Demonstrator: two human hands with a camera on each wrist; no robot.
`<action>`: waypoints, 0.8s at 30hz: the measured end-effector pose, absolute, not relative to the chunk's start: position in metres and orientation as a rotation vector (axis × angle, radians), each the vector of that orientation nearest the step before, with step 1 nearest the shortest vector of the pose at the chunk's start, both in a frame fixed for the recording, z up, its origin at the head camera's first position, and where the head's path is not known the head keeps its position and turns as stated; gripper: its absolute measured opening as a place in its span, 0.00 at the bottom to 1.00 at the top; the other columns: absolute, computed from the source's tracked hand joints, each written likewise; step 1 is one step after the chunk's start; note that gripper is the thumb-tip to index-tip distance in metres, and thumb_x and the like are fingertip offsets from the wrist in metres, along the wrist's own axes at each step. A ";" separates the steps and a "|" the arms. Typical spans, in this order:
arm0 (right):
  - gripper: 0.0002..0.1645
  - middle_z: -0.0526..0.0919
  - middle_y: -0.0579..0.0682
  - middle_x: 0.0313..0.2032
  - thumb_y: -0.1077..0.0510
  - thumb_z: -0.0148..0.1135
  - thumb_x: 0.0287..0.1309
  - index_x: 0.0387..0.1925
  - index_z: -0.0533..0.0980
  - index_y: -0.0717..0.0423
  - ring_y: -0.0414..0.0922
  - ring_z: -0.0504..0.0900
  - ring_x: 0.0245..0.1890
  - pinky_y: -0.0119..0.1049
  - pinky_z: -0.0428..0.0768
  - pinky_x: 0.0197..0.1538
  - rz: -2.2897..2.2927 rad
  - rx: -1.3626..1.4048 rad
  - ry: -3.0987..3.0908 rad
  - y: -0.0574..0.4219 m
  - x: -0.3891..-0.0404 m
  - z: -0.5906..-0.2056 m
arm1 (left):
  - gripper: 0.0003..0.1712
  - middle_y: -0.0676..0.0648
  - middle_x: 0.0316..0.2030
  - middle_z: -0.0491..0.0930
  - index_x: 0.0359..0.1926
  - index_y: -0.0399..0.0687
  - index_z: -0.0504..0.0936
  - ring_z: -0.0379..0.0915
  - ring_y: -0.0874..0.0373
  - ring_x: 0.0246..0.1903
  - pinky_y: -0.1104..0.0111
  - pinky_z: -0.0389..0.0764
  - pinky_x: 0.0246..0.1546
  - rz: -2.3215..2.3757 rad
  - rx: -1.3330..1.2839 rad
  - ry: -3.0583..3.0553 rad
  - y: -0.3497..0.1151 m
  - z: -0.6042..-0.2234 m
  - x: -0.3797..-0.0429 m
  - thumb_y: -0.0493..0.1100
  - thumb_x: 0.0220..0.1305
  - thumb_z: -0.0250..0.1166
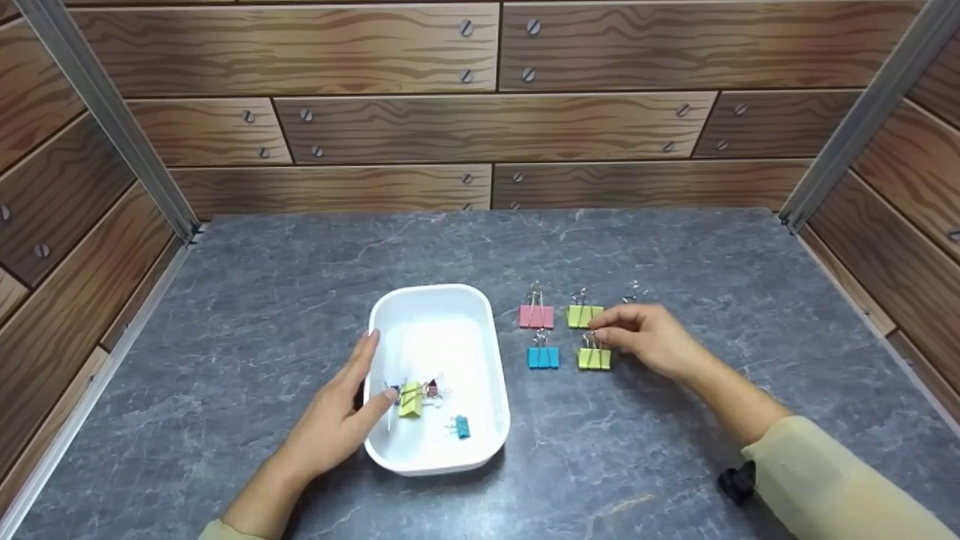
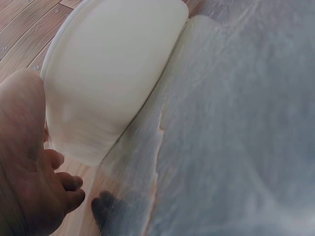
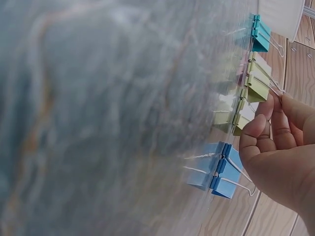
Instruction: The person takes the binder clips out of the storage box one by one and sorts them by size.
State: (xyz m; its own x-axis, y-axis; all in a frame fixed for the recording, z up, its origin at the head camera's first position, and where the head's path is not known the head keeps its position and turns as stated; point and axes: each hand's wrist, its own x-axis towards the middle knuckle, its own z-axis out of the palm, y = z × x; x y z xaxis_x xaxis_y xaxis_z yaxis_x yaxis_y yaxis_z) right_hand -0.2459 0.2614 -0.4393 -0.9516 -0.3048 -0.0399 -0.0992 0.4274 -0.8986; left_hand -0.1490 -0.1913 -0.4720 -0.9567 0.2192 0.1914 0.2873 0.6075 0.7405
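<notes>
My right hand (image 1: 649, 337) pinches the wire handle of a yellow binder clip (image 1: 594, 359), which stands on the table in the nearer row. Left of it is a teal binder clip (image 1: 543, 358). Behind these stand a pink binder clip (image 1: 536, 316) and a yellow-green binder clip (image 1: 585, 316). A blue binder clip (image 3: 226, 172) shows in the right wrist view; the hand mostly hides it from the head camera. My left hand (image 1: 330, 416) rests at the left side of a white tray (image 1: 500, 382), thumb over the rim, other fingers loose along the outside.
Inside the tray lie a yellow binder clip (image 1: 410, 400), a small teal clip (image 1: 462, 427) and a dark red clip (image 1: 432, 388). The grey marbled table (image 1: 300, 255) is bordered by wood-patterned walls (image 1: 495, 127) at the back and sides.
</notes>
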 end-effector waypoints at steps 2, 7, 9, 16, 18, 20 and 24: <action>0.16 0.89 0.62 0.47 0.66 0.67 0.70 0.55 0.83 0.72 0.40 0.88 0.41 0.34 0.87 0.44 -1.547 -0.354 2.475 0.261 -0.246 -0.439 | 0.47 0.39 0.83 0.49 0.86 0.54 0.50 0.48 0.42 0.81 0.41 0.55 0.77 -1.285 -0.431 -2.743 -0.191 -0.472 -0.149 0.56 0.77 0.63; 0.16 0.89 0.61 0.47 0.65 0.67 0.70 0.55 0.83 0.70 0.41 0.87 0.41 0.34 0.87 0.43 -1.522 -0.359 2.490 0.262 -0.247 -0.439 | 0.47 0.38 0.83 0.49 0.86 0.54 0.50 0.48 0.41 0.80 0.41 0.55 0.77 -1.281 -0.428 -2.744 -0.191 -0.472 -0.149 0.56 0.77 0.63; 0.16 0.89 0.60 0.47 0.64 0.67 0.70 0.55 0.83 0.69 0.41 0.87 0.41 0.34 0.87 0.43 -1.514 -0.361 2.496 0.262 -0.247 -0.439 | 0.47 0.38 0.83 0.49 0.86 0.54 0.50 0.48 0.41 0.80 0.41 0.55 0.77 -1.279 -0.427 -2.747 -0.192 -0.472 -0.149 0.56 0.77 0.63; 0.15 0.89 0.62 0.46 0.66 0.67 0.70 0.54 0.83 0.70 0.41 0.87 0.41 0.34 0.87 0.43 -1.511 -0.356 2.493 0.262 -0.248 -0.441 | 0.47 0.39 0.83 0.49 0.86 0.54 0.50 0.48 0.41 0.80 0.42 0.55 0.77 -1.276 -0.429 -2.747 -0.191 -0.471 -0.148 0.56 0.77 0.62; 0.15 0.89 0.61 0.45 0.66 0.66 0.70 0.54 0.83 0.70 0.41 0.87 0.40 0.33 0.87 0.42 -1.509 -0.357 2.495 0.262 -0.248 -0.441 | 0.47 0.39 0.83 0.49 0.86 0.54 0.50 0.48 0.42 0.81 0.42 0.55 0.77 -1.276 -0.428 -2.749 -0.191 -0.471 -0.148 0.56 0.77 0.63; 0.15 0.89 0.61 0.45 0.66 0.67 0.70 0.54 0.83 0.70 0.40 0.87 0.40 0.33 0.87 0.42 -1.510 -0.360 2.495 0.262 -0.248 -0.441 | 0.47 0.39 0.83 0.48 0.86 0.53 0.50 0.48 0.42 0.81 0.42 0.55 0.77 -1.282 -0.424 -2.751 -0.191 -0.470 -0.148 0.55 0.77 0.63; 0.15 0.89 0.60 0.46 0.65 0.67 0.70 0.55 0.83 0.70 0.39 0.86 0.39 0.32 0.86 0.42 -1.517 -0.365 2.488 0.262 -0.249 -0.441 | 0.47 0.39 0.83 0.48 0.87 0.54 0.50 0.48 0.42 0.81 0.42 0.55 0.77 -1.292 -0.414 -2.761 -0.190 -0.469 -0.149 0.54 0.77 0.63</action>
State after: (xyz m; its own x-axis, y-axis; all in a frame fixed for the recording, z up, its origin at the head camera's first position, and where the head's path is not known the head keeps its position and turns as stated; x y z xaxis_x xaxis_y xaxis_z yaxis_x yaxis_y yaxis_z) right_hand -0.2485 0.2624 -0.4406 -0.9484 -0.3138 -0.0453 -0.1035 0.4415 -0.8913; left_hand -0.1485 -0.1904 -0.4692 -0.9618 0.2138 0.1711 0.2684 0.6118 0.7441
